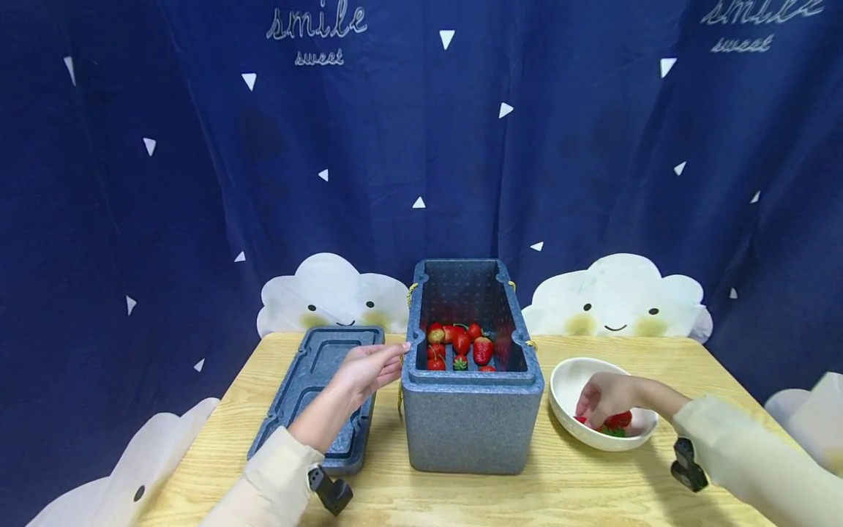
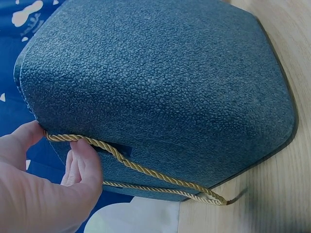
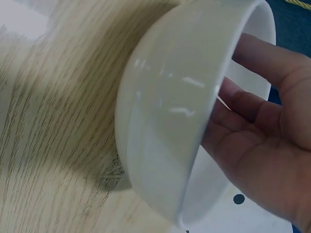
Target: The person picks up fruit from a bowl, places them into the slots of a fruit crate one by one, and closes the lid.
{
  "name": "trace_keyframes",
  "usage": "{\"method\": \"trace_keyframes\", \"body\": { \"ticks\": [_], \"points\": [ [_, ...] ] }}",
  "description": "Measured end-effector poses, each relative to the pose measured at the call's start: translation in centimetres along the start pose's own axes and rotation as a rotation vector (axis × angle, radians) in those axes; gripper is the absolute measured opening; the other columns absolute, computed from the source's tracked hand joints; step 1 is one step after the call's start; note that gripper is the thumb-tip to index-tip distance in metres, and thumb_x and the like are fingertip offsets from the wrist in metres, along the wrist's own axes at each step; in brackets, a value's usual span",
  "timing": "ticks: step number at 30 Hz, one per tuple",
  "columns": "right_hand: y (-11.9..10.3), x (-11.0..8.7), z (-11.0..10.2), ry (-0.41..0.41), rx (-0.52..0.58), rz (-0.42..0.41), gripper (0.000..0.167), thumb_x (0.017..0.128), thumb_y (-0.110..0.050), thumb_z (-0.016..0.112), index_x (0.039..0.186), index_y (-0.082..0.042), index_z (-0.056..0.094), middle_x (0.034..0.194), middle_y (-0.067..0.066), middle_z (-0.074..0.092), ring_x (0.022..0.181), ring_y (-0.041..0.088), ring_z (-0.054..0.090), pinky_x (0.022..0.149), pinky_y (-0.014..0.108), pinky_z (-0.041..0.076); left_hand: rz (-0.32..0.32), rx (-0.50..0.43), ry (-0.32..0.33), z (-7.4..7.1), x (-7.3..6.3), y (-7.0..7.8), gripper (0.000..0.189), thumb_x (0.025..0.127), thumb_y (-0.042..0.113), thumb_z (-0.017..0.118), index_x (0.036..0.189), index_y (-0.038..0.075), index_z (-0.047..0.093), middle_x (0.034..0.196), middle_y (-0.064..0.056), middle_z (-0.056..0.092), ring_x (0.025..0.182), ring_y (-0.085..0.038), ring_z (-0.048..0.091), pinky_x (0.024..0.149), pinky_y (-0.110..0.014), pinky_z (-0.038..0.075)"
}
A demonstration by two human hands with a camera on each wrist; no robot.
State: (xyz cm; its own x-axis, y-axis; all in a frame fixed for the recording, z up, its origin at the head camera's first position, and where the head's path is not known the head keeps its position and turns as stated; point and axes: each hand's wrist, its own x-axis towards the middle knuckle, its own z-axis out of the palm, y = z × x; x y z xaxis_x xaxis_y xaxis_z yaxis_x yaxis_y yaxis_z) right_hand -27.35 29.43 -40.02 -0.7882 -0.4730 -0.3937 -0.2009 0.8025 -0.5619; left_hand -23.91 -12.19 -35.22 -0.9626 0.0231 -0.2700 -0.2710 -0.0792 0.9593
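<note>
A blue-grey foam box stands uncovered, with several strawberries inside, some with green leaves. My left hand is at the box's left side, its fingertips at the rim. In the left wrist view, a finger touches the twisted gold cord on the box wall. My right hand reaches down into a white bowl, fingers bent among strawberries. A bit of red shows by its fingertips. In the right wrist view the bowl wall hides those fingertips; I cannot tell whether they pinch a strawberry.
The box's lid lies flat on the wooden table, left of the box and partly under my left forearm. Behind the table hangs a dark blue curtain with white triangles and smiling clouds.
</note>
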Motion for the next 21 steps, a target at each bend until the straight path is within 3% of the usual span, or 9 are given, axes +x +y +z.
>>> {"method": "trace_keyframes", "body": {
  "ticks": [7, 15, 21],
  "points": [
    [-0.2, -0.1, 0.1, 0.005, -0.035, 0.000, 0.020, 0.071, -0.006, 0.074, 0.090, -0.002, 0.067, 0.077, 0.000, 0.064, 0.071, 0.008, 0.055, 0.061, 0.017, 0.046, 0.004, 0.003, 0.007, 0.1, 0.1, 0.0, 0.051, 0.089, 0.018, 0.066, 0.128, -0.011, 0.049, 0.119, -0.018, 0.056, 0.105, -0.020, 0.057, 0.101, -0.036, 0.053],
    [-0.7, 0.0, 0.4, -0.015, -0.101, 0.000, 0.017, 0.068, -0.006, 0.073, 0.085, -0.004, 0.067, 0.069, -0.006, 0.062, 0.061, 0.003, 0.052, 0.054, 0.013, 0.042, -0.002, 0.002, -0.006, 0.0, 0.2, 0.0, 0.053, 0.090, 0.018, 0.065, 0.130, -0.011, 0.047, 0.131, -0.024, 0.052, 0.116, -0.026, 0.055, 0.103, -0.037, 0.051],
    [-1.9, 0.3, 0.3, -0.075, -0.200, 0.069, 0.015, 0.068, -0.004, 0.072, 0.082, -0.008, 0.067, 0.064, -0.009, 0.060, 0.057, 0.000, 0.050, 0.052, 0.010, 0.040, -0.005, -0.005, -0.011, -0.1, 0.2, -0.1, 0.056, 0.090, 0.018, 0.065, 0.133, -0.011, 0.044, 0.135, -0.028, 0.050, 0.126, -0.033, 0.052, 0.105, -0.038, 0.049]
  ]
}}
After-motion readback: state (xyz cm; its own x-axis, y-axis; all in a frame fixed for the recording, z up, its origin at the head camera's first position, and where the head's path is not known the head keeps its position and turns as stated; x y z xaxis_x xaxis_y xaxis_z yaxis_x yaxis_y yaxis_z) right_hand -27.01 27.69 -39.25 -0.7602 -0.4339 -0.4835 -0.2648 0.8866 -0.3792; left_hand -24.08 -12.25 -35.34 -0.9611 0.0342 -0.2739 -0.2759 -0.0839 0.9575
